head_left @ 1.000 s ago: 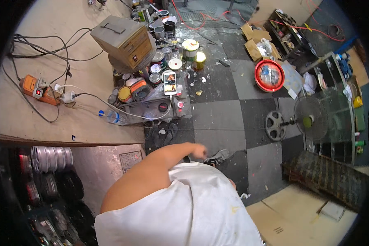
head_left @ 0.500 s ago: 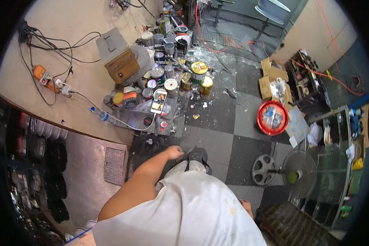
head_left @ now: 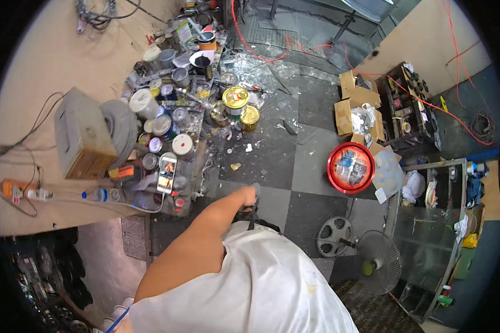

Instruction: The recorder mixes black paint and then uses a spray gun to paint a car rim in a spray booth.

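My left hand point(head_left: 249, 196) hangs in front of my body with its fingers curled closed. A small greyish shape shows by the fingertips, too indistinct to name. Below the hand, part of a dark shoe or strap shows at the edge of my white shirt point(head_left: 261, 272). My right hand is out of view, hidden by the shirt or outside the picture. To the left of my hand, a white phone point(head_left: 167, 173) with a cable plugged in lies on a cluttered low bench point(head_left: 197, 188). A round white-lidded can point(head_left: 182, 144) stands just beyond the phone.
Several paint cans stand ahead left, including a yellow-lidded can point(head_left: 235, 98). A red-rimmed round tub point(head_left: 351, 168) sits right of centre, near an open cardboard box point(head_left: 361, 114). A pedestal fan point(head_left: 379, 261) and a glass cabinet point(head_left: 430, 222) stand at the right. A red hose point(head_left: 272, 59) crosses the far floor.
My view has shifted, so the bench and phone sit farther left. My left hand has moved forward a little from the shoe. The right hand, partly visible before, has gone out of view.
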The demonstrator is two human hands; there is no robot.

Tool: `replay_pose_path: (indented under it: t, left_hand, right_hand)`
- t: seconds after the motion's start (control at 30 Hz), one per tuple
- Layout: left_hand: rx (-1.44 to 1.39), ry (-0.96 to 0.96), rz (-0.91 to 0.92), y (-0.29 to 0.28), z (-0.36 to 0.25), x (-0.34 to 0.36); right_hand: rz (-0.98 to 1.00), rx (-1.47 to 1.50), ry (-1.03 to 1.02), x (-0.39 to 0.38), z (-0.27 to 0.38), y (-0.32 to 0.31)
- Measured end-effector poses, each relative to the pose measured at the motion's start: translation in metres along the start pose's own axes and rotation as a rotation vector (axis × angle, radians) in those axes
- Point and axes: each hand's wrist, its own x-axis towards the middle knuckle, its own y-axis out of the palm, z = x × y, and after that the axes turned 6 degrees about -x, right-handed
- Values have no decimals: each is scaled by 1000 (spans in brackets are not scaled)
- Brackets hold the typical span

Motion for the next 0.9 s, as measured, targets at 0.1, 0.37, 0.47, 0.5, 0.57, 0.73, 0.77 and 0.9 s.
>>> replay_pose_path:
  t: [0.1, 0.37, 0.47, 0.5, 0.57, 0.73, 0.77, 0.9]
  left_hand:
    - [-234, 73, -192, -51, -31, 53]
    - [-244, 6, -197, -133, -46, 107]
    - [-195, -72, -184, -130, -19, 112]
    - [-158, -98, -136, -127, -9, 113]
    - [-76, -124, -89, -119, 12, 109]
    - [-75, -285, -54, -118, 27, 101]
    - [-91, -355, -18, -127, 22, 104]
    - [-327, -462, -96, -187, -5, 129]
  right_hand:
    - [73, -130, 112, 18, 31, -17]
    - [-105, 349, 248, 63, 150, -96]
    - [-26, 383, 144, 105, 133, -115]
    - [-35, 220, 106, 129, 124, -114]
    - [-23, -56, -79, 174, 104, -115]
    - [120, -326, -123, 290, 128, -180]
    - [142, -349, -123, 310, 147, -202]
    - [171, -225, -37, 385, 236, -291]
